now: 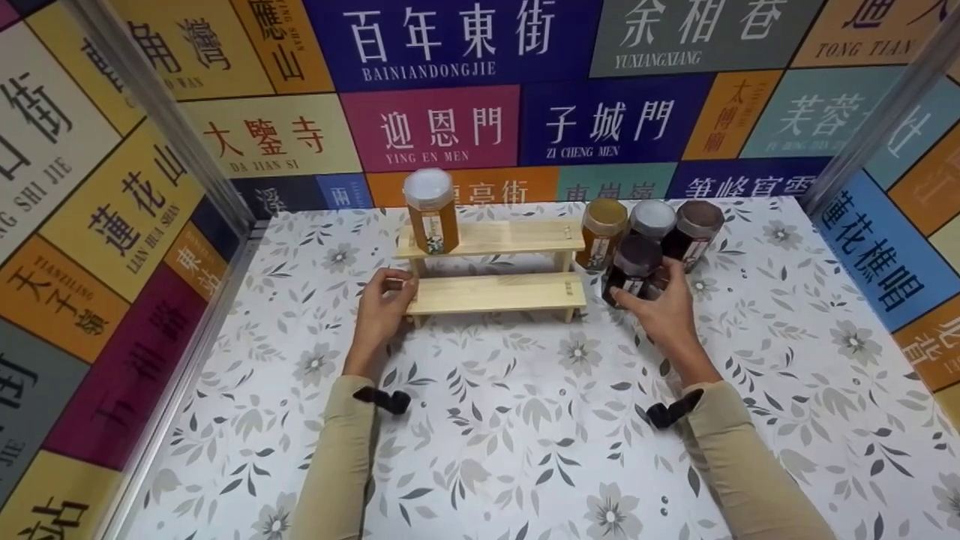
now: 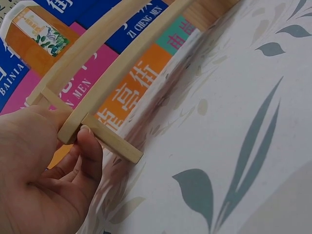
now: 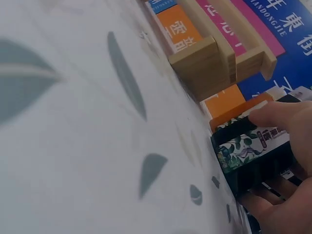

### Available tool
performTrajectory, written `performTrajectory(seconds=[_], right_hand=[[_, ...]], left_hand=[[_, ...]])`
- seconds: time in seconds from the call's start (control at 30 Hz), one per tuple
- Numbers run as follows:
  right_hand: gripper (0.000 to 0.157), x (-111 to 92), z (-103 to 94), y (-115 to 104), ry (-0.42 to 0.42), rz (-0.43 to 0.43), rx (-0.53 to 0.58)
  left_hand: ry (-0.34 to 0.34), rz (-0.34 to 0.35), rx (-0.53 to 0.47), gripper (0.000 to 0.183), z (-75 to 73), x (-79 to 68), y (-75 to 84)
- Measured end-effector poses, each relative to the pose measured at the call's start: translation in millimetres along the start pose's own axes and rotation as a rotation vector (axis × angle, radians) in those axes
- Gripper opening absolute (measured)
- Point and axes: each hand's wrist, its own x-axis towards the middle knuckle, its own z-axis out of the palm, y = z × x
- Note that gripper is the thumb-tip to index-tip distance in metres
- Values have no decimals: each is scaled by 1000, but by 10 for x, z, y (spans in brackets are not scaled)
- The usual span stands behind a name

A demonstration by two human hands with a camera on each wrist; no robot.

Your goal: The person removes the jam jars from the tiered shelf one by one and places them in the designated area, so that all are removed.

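A small two-step wooden shelf (image 1: 499, 294) stands at the back of the table. My left hand (image 1: 381, 306) pinches the left end of its lower step; in the left wrist view the fingers (image 2: 88, 151) curl at the plank's end. To the shelf's right, my right hand (image 1: 667, 304) grips a dark lidded jar (image 1: 636, 256) with thumb and fingers on opposite sides. Its leaf-patterned label (image 3: 248, 146) faces the right wrist camera. On the upper step, at the left, stands an amber jar (image 1: 435, 217) with a white lid.
Behind the gripped jar stand a yellow-lidded jar (image 1: 602, 232), a white-lidded jar (image 1: 652, 217) and another dark jar (image 1: 697, 225), close together. A floral cloth (image 1: 525, 435) covers the table. Panels with printed street names (image 1: 442, 127) enclose the back and sides.
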Motion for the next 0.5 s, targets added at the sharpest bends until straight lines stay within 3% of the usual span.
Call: performTrajectory(seconds=[0.5], right_hand=[[92,79,14,39,-11,-4,0]], left_hand=[[6,5,13,27,2,-13,29]])
